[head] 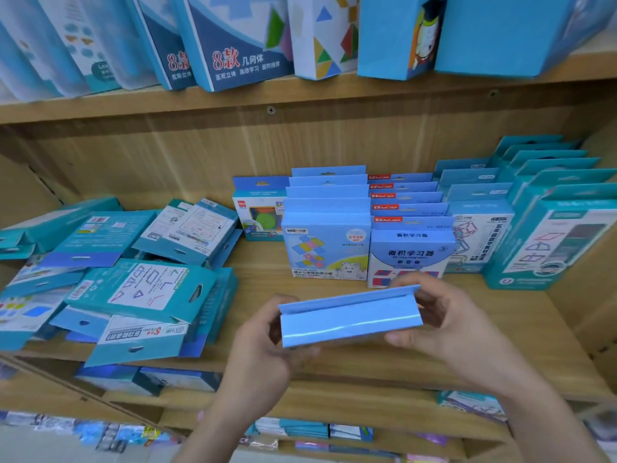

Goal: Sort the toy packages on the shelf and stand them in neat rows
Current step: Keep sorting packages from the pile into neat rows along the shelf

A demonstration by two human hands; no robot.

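Loose heap of teal and blue toy packages [133, 282] occupies the left part of the middle shelf [260, 262]. They lie flat, overlapping at mixed angles, several with their printed backs up.

Just right of the heap, towards the back, a single package with a green and orange window [258, 212] stands upright.

Left hand [263, 342] is in front of the shelf edge. Its fingers curl under and round the left end of a plain blue package [350, 317]. That package is held lengthwise between both hands, clear of the board, its narrow face and folded flap towards the camera.

Behind it stand four front-to-back rows, touching side by side:
- a row with coloured squares on the front [327, 245];
- a red-labelled row [412, 252], just behind the held package;
- a white-fronted row with rod shapes [477, 235];
- a taller teal row [547, 235] at the far right.

Right hand [447, 322] grips the right end of the held package, fingers wrapped behind it and thumb pressed on the lower front edge.

On the upper shelf, larger blue and white boxes [233, 38] stand leaning. Lower shelves hold more goods, too blurred to identify.
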